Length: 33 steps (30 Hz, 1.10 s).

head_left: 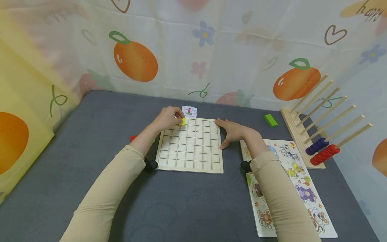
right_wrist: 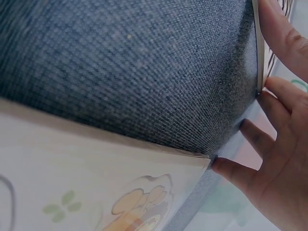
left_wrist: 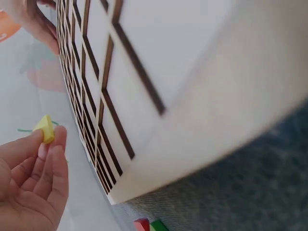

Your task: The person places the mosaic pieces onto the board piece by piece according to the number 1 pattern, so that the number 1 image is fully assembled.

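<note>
Between thumb and fingertips my left hand pinches a small yellow block, over the far left part of a wooden grid board. In the left wrist view the yellow block shows a pointed top edge above the thumb. The board's square cells are pale, parted by raised strips. My right hand rests at the board's right edge, fingers spread, thumb nearer me and fingertips at the far right corner. A small white card with a coloured pattern on a printed grid lies just behind the board.
Red and green blocks lie left of the board, partly behind my left forearm. An animal puzzle board lies under my right forearm. Beyond it stand a wooden peg rack with red and blue beads and a green block.
</note>
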Each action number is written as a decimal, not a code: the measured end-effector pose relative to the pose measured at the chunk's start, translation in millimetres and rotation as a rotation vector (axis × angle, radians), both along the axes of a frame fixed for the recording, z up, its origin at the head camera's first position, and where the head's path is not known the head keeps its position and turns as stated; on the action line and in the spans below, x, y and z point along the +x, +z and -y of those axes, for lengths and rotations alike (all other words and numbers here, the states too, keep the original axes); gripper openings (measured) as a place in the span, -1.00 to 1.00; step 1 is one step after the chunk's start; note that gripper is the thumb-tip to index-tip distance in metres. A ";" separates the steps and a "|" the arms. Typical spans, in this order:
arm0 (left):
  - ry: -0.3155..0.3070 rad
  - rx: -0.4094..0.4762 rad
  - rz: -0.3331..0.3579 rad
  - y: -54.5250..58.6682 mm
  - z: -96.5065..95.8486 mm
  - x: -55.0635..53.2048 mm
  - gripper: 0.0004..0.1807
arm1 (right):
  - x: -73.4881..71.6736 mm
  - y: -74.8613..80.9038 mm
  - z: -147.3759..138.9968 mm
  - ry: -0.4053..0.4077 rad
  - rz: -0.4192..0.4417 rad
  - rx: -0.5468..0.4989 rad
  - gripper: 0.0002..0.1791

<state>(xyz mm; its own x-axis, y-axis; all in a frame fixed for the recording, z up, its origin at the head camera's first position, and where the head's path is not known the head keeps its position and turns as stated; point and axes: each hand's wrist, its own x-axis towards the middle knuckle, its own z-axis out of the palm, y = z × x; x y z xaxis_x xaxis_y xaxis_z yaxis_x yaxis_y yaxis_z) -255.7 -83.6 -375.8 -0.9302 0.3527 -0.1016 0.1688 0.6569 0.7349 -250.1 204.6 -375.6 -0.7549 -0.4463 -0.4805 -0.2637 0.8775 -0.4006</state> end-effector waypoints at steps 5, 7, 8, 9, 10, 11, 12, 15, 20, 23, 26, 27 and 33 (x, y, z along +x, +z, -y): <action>0.006 -0.039 0.029 0.5 -4.0 -1.3 -0.84 | -0.8 -0.6 -0.5 0.005 -0.004 0.002 0.28; 0.009 -0.068 0.029 -0.1 -5.9 -2.1 -0.86 | -0.9 -0.7 -0.5 0.005 -0.005 0.001 0.28; 0.009 -0.086 0.022 -0.5 -7.0 -2.6 -0.87 | -0.7 -0.6 -0.5 0.004 -0.004 0.000 0.28; 0.010 -0.100 0.015 -1.3 -8.1 -3.1 -0.87 | -0.6 -0.5 -0.5 0.003 -0.003 -0.001 0.28; 0.010 -0.109 0.013 -2.4 -9.1 -3.6 -0.88 | -0.5 -0.6 -0.5 0.002 -0.003 -0.003 0.28; 0.010 -0.118 0.012 -3.3 -10.1 -3.8 -0.88 | -0.2 -0.6 -0.5 0.001 -0.001 -0.005 0.28; 0.009 -0.127 0.009 -4.3 -10.9 -3.9 -0.88 | -0.1 -0.7 -0.6 0.000 -0.001 -0.006 0.28; 0.006 -0.136 0.012 -6.4 -12.9 -3.3 -0.88 | 0.0 -0.9 -0.4 0.001 0.002 -0.010 0.29; -0.009 -0.164 -0.001 -8.2 -15.7 -2.4 -0.87 | 0.5 -0.2 0.0 0.002 0.002 -0.014 0.28; -0.013 -0.185 -0.011 -9.7 -17.2 -3.4 -0.88 | 0.6 0.3 -0.2 0.005 -0.001 -0.012 0.28; -0.015 -0.203 -0.015 -10.5 -18.9 -4.3 -0.88 | 0.4 0.3 -0.6 0.007 -0.003 -0.010 0.27; -0.016 -0.206 -0.018 -10.7 -19.3 -4.4 -0.88 | 0.5 0.4 -0.7 0.007 -0.003 -0.010 0.27; -0.020 -0.221 -0.033 -9.0 -19.4 -1.6 -0.87 | 0.6 0.6 -0.2 0.006 -0.002 -0.008 0.27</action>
<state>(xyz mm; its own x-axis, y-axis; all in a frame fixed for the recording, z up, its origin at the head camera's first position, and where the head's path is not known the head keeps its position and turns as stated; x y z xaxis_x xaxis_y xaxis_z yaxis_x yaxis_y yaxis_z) -257.4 -64.2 -384.7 -0.9273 0.3437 -0.1480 0.2052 0.7978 0.5669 -249.4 204.8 -375.0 -0.7535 -0.4546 -0.4750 -0.2699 0.8726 -0.4072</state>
